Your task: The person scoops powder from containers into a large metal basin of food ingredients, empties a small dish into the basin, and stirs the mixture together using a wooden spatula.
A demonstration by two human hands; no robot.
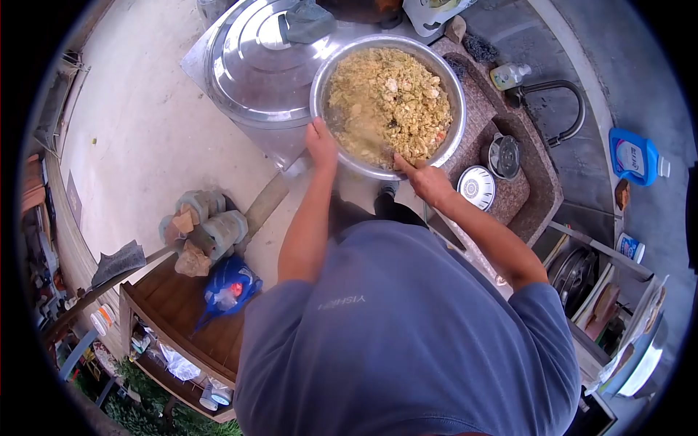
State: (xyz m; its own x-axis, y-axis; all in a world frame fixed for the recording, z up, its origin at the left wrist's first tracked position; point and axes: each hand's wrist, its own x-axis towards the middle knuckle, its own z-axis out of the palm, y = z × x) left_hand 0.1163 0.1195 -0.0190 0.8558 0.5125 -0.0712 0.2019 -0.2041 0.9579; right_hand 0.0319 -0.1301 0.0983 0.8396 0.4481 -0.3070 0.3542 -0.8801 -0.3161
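Observation:
A wide stainless steel basin (460, 120) holds a crumbly yellow food mix (392, 98) with paler lumps and a few dark and red bits. My left hand (321, 144) grips the basin's rim at its near left side. At the near right rim, my right hand (429, 182) is closed, with a finger pointing in over the food. Something greyish and blurred shows in the mix by that finger, perhaps a utensil, but its kind is unclear. Close beside the basin on the left lies a large round metal lid (254, 69).
A stone sink (542, 196) with a black faucet (574, 94) is at right, holding a patterned white bowl (476, 187) and a small pot (502, 156). A blue detergent bottle (631, 156) lies further right. A wooden cabinet (174, 301) with a blue bag (231, 291) stands left.

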